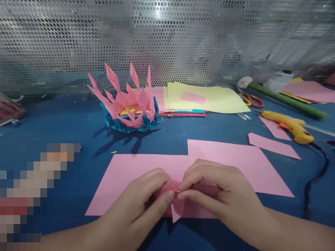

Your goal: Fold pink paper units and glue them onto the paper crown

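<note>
Between both hands is a small folded pink paper piece (178, 210), one pointed flap hanging down toward me. My left hand (146, 195) pinches it from the left with thumb and fingers. From the right, the thumb and fingertips of my right hand (211, 183) press on its upper edge, and the fingertips of both hands nearly meet. Much of the piece is hidden by the fingers. Beneath the hands lie two flat pink paper sheets, a left sheet (117, 184) and a right sheet (230, 157), partly overlapping.
A pink and blue folded-paper crown shape (131, 118) stands at the back left. Behind it are stacked yellow sheets (214, 101). To the right lie a yellow glue gun (295, 129) with a black cord, pink strips (274, 146), red-handled scissors (255, 101) and a green stick (290, 101).
</note>
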The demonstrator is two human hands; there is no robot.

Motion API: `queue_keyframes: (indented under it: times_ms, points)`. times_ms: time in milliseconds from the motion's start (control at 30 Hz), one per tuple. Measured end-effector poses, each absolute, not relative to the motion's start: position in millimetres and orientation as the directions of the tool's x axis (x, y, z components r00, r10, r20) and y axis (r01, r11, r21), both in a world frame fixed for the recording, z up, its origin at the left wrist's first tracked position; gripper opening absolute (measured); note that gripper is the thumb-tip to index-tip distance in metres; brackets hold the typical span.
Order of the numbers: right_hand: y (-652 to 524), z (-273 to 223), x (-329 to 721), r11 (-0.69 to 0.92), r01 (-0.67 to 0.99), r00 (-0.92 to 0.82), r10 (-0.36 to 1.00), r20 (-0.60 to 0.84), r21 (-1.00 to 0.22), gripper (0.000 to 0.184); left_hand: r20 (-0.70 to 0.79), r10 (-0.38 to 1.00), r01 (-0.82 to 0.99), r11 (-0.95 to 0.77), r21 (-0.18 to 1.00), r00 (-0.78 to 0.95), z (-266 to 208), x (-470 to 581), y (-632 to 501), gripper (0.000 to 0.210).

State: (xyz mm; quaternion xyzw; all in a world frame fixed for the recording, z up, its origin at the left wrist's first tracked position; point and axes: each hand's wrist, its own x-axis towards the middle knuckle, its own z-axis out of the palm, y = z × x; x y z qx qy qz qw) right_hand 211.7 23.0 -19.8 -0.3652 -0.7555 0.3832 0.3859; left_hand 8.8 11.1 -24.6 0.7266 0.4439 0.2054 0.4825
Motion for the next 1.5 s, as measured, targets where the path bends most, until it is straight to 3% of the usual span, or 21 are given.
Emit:
queue_keyframes:
  times_ms: [267, 567, 933, 1067, 1333, 1433, 1500]
  points:
    - [20.0, -17.0, 207.5, 0.207, 0.265, -0.416, 0.906, 0.082, -0.942, 0.011, -0.092, 0.848, 0.486, -0.207, 0.849, 0.522, -22.6, 9.7, 8.7, 0.028]
    - [16.1, -17.1, 207.8, 0.013, 0.228, -0.482, 0.87, -0.101, -0.974, 0.014, -0.196, 0.819, 0.548, -0.165, 0.82, 0.54, -27.6, 7.8, 8.9, 0.028]
    - [20.9, -18.5, 204.8, -0.147, 0.162, -0.467, 0.86, -0.208, -0.976, 0.015, -0.188, 0.845, 0.47, -0.083, 0.879, 0.5, -24.1, 9.9, 12.0, 0.031]
    - [21.1, -16.3, 202.7, -0.129, 0.184, -0.461, 0.864, -0.201, -0.975, 0.017, -0.204, 0.832, 0.471, -0.078, 0.878, 0.517, -22.2, 10.0, 12.7, 0.031]
    - [16.9, -18.7, 207.4, 0.09, 0.371, -0.502, 0.857, -0.118, -0.924, 0.027, -0.191, 0.809, 0.477, -0.121, 0.871, 0.555, -19.1, 9.3, 12.3, 0.031]
    - [18.5, -18.8, 209.3, 0.108, 0.333, -0.525, 0.847, -0.089, -0.937, 0.027, -0.186, 0.82, 0.465, -0.107, 0.879, 0.541, -20.2, 9.8, 12.2, 0.03]
    - [19.2, -19.0, 210.1, 0.08, 0.217, -0.538, 0.841, -0.051, -0.973, 0.022, -0.192, 0.837, 0.393, -0.03, 0.919, 0.512, -22.2, 9.5, 11.5, 0.025]
